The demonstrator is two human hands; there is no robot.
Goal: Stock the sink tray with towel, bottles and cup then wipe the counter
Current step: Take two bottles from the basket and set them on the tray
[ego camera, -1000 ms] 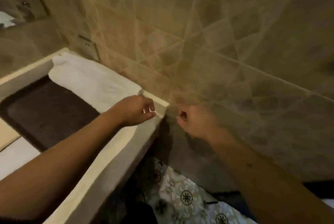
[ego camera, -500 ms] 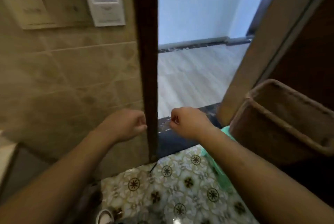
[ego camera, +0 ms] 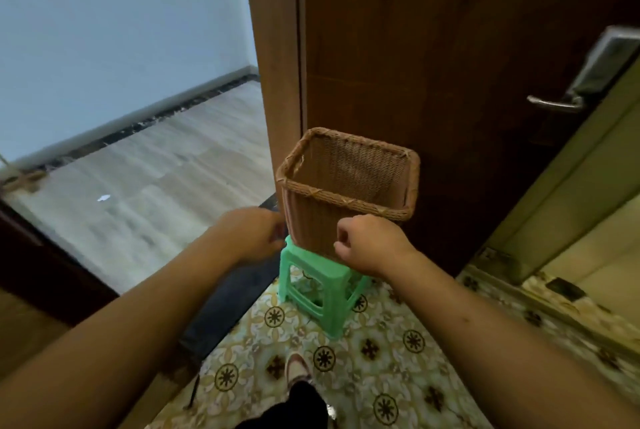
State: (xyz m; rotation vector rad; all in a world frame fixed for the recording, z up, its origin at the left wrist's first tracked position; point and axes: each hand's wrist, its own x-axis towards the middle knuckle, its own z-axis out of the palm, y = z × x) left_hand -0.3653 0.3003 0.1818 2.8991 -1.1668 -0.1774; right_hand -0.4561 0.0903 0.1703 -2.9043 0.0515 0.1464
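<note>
A brown wicker basket (ego camera: 349, 193) stands on a small green plastic stool (ego camera: 322, 286) in front of a dark wooden door. What lies inside the basket is hidden by its walls. My left hand (ego camera: 251, 234) hovers just left of the basket's lower wall, blurred, fingers curled with nothing in them. My right hand (ego camera: 370, 243) is a loose fist in front of the basket's near wall, also holding nothing. The tray, towel and counter are out of view.
The dark wooden door (ego camera: 450, 65) with a metal lever handle (ego camera: 554, 104) stands behind the basket. An open doorway on the left shows a grey wood floor (ego camera: 145, 186). Patterned floor tiles (ego camera: 381, 376) and my shoe (ego camera: 298, 368) are below.
The view has swung right from the sink tray with its white towel, past the tiled wall and doorway, to the basket on the stool. Both hands stayed curled and held out in front.
</note>
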